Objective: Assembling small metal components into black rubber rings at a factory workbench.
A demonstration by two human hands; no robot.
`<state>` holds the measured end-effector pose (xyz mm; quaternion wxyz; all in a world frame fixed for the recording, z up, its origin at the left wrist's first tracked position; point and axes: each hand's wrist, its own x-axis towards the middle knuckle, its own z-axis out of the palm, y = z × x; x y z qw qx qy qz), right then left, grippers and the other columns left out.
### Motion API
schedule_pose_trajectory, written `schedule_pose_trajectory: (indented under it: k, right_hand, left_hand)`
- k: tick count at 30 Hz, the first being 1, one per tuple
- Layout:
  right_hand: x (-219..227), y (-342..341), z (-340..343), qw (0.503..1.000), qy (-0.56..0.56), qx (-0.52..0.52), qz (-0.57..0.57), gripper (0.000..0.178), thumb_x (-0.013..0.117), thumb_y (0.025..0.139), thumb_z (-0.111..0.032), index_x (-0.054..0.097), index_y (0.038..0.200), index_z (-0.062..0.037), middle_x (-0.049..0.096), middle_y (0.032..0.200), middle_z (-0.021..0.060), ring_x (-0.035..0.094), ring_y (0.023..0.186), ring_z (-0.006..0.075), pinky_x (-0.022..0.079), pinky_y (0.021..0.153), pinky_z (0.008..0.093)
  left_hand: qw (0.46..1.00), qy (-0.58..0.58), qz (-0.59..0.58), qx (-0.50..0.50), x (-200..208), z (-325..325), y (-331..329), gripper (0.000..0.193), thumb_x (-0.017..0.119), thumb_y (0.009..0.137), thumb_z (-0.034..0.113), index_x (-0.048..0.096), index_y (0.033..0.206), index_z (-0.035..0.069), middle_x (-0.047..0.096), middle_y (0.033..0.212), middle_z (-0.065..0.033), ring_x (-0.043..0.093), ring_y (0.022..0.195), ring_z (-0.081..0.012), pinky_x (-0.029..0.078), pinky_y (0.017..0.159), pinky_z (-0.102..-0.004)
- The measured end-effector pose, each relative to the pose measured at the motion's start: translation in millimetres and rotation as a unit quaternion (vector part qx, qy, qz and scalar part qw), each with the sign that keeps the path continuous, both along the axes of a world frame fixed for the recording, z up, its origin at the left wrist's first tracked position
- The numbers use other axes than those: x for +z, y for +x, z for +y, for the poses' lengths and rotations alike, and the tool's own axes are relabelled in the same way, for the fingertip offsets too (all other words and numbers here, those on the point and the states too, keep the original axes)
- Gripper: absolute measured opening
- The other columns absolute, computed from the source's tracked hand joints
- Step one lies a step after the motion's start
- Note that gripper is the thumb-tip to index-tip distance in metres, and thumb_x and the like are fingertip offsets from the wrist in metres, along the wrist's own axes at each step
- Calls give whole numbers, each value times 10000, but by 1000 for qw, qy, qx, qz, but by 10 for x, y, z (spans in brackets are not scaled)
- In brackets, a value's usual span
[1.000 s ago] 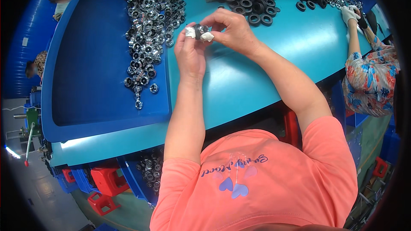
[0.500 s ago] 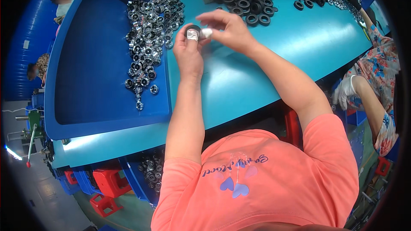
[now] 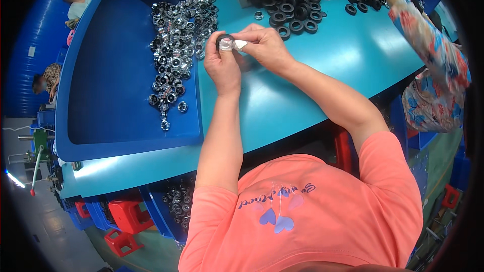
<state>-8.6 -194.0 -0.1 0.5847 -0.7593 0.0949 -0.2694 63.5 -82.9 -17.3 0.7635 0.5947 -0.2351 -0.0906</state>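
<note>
Above the table's near edge, my left hand is closed around a black ring, tyre-like in shape. White wrapping covers that thumb, which presses against the ring's near face. My right hand meets it from the right, its fingers bent and its white-wrapped thumb at the ring's right edge. Whatever may sit inside the ring is hidden by the thumbs. Just beyond my right fingers, a small clear-and-black wheel lies on the teal table.
A large blue tray on the left holds a heap of clear-and-black wheels. Many black rings are piled at the back. On the right, a co-worker's flowered sleeve reaches over the table. Red stools stand below.
My right hand has drawn in toward the ring, its raised fingers now bent down beside it. The co-worker's near arm has swung up and forward over the table.
</note>
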Motion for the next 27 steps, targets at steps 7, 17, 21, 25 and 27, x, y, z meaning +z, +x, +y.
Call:
schedule_pose_trajectory:
  k: [7,17,21,25,27]
  right_hand:
    - [-40,41,-170,984,170,36,45,281,732,869,-191,767,1111,-52,742,969,77,661,865,139,525,741,282]
    - [1,12,-8,997,-47,-22,56,299,731,850,-208,766,1122,-91,723,899,79,669,780,160,527,709,290]
    - [-16,85,-134,985,154,51,63,343,663,889,-149,721,1207,-34,742,1020,94,697,825,133,570,779,278]
    - [-59,76,-185,988,138,54,41,327,644,894,-127,727,1197,-37,719,984,72,682,823,133,560,761,272]
    - [-119,72,-168,996,72,34,29,321,644,894,-126,731,1188,-33,699,959,50,669,805,129,557,753,272]
  left_hand:
    - [992,-24,86,-86,76,7,24,305,541,1029,125,600,1317,44,656,880,-48,579,644,-92,532,539,-245]
    - [993,98,59,5,114,72,50,265,529,1020,119,656,1246,62,644,809,-11,535,582,-47,461,462,-210]
    - [996,26,64,-48,65,14,49,324,541,1020,109,585,1336,52,640,880,-32,557,646,-68,507,525,-229]
    - [995,21,69,-67,82,29,46,350,572,1003,90,573,1350,45,648,885,-33,563,654,-67,507,528,-226]
    - [995,46,72,-46,108,43,52,330,579,997,82,596,1325,41,646,853,-28,555,629,-65,497,505,-225]
